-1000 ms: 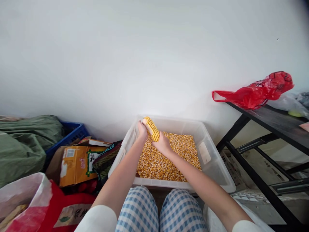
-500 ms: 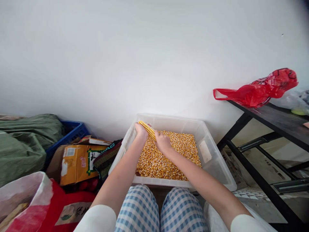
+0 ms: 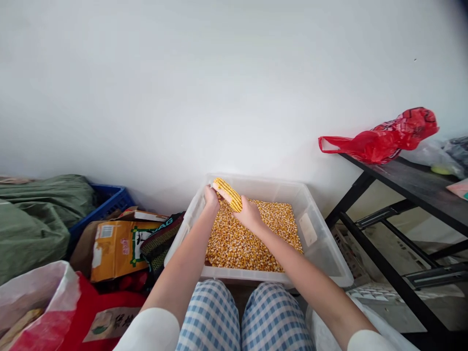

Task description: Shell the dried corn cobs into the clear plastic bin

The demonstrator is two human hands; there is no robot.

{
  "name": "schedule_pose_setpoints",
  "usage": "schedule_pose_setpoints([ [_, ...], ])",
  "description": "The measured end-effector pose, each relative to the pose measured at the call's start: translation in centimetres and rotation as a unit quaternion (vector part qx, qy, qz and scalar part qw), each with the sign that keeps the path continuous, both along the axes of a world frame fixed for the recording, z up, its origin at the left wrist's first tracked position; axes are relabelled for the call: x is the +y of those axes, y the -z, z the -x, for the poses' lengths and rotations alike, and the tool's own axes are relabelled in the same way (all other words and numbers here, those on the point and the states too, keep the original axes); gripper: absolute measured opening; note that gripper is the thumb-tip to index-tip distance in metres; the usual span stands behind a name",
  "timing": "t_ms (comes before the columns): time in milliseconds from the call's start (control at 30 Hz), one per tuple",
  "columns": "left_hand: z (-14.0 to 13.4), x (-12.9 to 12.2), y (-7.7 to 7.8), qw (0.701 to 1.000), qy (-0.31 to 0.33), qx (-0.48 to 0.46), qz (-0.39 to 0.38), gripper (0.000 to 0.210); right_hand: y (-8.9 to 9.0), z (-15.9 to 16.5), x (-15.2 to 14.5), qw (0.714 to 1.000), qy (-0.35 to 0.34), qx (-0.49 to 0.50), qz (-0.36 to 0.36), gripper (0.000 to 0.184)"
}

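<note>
Between my hands is a yellow corn cob (image 3: 229, 193), tilted, with a pale stripped strip along its near-left side. My left hand (image 3: 212, 196) grips its far-left end, and my right hand (image 3: 249, 213) closes round its near-right end; some of the fingers are hidden behind the cob. Below lies a wide heap of loose corn kernels (image 3: 252, 243), yellow and whitish. They fill the lower part of a translucent plastic bin (image 3: 325, 248), whose front rim runs just beyond my knees.
At the left stand an orange cardboard box (image 3: 117, 248), a blue crate (image 3: 113, 197) under green cloth (image 3: 40, 219), and a red-and-white sack (image 3: 66, 287). To the right, a black metal-framed table (image 3: 413, 183) carries a red plastic bag (image 3: 387, 141). A white wall (image 3: 219, 87) rises behind the bin.
The cob has been turned in my hands, so its bare strip now shows. My right hand has shifted slightly along its end. The whole view has moved a little to the right.
</note>
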State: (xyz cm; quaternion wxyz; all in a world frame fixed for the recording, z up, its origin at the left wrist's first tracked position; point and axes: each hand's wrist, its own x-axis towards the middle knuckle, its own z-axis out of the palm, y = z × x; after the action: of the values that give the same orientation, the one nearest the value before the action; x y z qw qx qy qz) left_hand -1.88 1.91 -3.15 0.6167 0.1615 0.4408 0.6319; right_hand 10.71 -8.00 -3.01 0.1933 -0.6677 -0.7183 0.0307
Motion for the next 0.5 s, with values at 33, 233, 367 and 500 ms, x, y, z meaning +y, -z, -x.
schedule_pose_setpoints([
  [33, 0.1, 0.0, 0.0, 1.000, 0.006, 0.011, 0.003, 0.036, -0.2, -0.3, 0.1, 1.000, 0.003, 0.002, -0.004, 0.036],
  [233, -0.1, 0.0, -0.5, 0.997, 0.025, -0.057, 0.034, 0.045, -0.5, -1.1, 0.5, 0.998, -0.009, -0.052, -0.032, 0.035],
  [367, -0.4, 0.0, -0.9, 0.984, -0.007, -0.174, 0.024, 0.041, 0.5, -0.2, 0.5, 0.995, -0.044, -0.094, -0.006, 0.039],
  [500, -0.6, -0.3, -1.4, 0.990, -0.051, -0.133, 0.020, 0.037, 1.3, 0.9, 0.4, 0.997, -0.046, -0.052, 0.026, 0.042],
])
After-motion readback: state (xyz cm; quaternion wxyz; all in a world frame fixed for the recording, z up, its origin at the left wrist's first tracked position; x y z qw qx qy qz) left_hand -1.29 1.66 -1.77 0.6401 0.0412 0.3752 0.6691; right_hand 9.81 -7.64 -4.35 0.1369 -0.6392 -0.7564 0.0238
